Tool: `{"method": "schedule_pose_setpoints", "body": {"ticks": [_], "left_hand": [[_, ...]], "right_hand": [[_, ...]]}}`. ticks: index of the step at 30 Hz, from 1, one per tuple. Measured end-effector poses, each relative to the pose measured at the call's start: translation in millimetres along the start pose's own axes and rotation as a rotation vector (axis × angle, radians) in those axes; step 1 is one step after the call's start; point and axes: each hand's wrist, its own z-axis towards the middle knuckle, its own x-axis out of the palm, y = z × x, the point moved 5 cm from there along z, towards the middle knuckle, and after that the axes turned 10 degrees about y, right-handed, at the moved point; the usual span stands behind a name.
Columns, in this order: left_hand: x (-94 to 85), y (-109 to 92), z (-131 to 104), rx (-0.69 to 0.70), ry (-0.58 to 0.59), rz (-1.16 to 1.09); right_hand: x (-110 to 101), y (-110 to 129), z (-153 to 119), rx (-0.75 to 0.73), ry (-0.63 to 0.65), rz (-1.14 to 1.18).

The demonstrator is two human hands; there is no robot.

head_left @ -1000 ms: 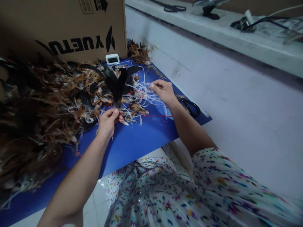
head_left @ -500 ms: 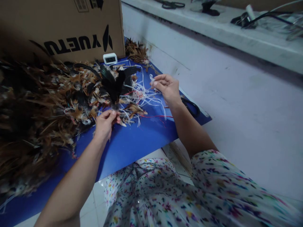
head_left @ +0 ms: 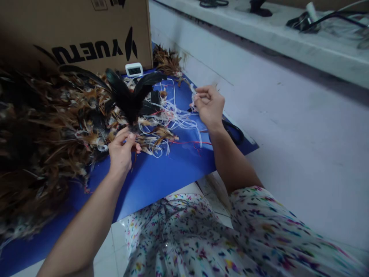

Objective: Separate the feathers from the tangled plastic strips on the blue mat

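My left hand [head_left: 122, 148] pinches a bunch of long black feathers [head_left: 129, 98] at its base, the plumes fanning upward over the pile. Between the thumb and fingers of my right hand [head_left: 209, 105] is a piece of whitish translucent string [head_left: 193, 94], held above the table's right side. A tangle of white string [head_left: 181, 118] with some red thread [head_left: 188, 142] lies on the blue table top [head_left: 170, 173] between both hands. Small brown feather tufts [head_left: 163, 132] rest just right of my left hand.
A big heap of brown feathers [head_left: 57, 142] covers the table's left side. Behind stand a cardboard box [head_left: 95, 34] and a small white digital clock [head_left: 134, 69]. Scissors with black handles [head_left: 235, 132] lie near the right edge, by the wall [head_left: 288, 127]. Another feather bundle [head_left: 167, 61] sits at the back.
My left hand has shifted left with the black feathers, which now spread wider. My right hand has moved slightly right, with the string still in its fingers.
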Motion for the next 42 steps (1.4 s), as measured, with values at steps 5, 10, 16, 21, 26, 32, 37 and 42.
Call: {"method": "schedule_pose_setpoints", "body": {"ticks": [5,10,16,21,26,32,37,42], "left_hand": [[-0.3,-6,-2,0.043,-0.016,-0.02],[4.1,-10,-5,0.028,0.037,-0.095],[14.8,-7,-9,-0.091,0.136,-0.169],[25.2,0,-18,-0.201,0.236,-0.217],[29.2,3,-22,-0.259,0.29,-0.225],[25.7,6,-17,-0.209,0.291,-0.198],[25.8,13,-17,-0.232,0.276,-0.189],[24.8,10,-17,-0.248,0.2,-0.245]], "right_hand": [[-1,3,0,-0.007,-0.02,0.132],[8,11,-1,0.005,0.015,0.265],[37,43,-21,0.012,0.161,0.311],[78,79,-40,-0.021,0.41,0.339],[104,101,-40,-0.056,0.498,0.226],[120,99,-47,-0.062,0.546,0.212],[124,87,-53,0.003,0.57,0.261],[114,80,-50,0.028,0.541,0.336]]}}
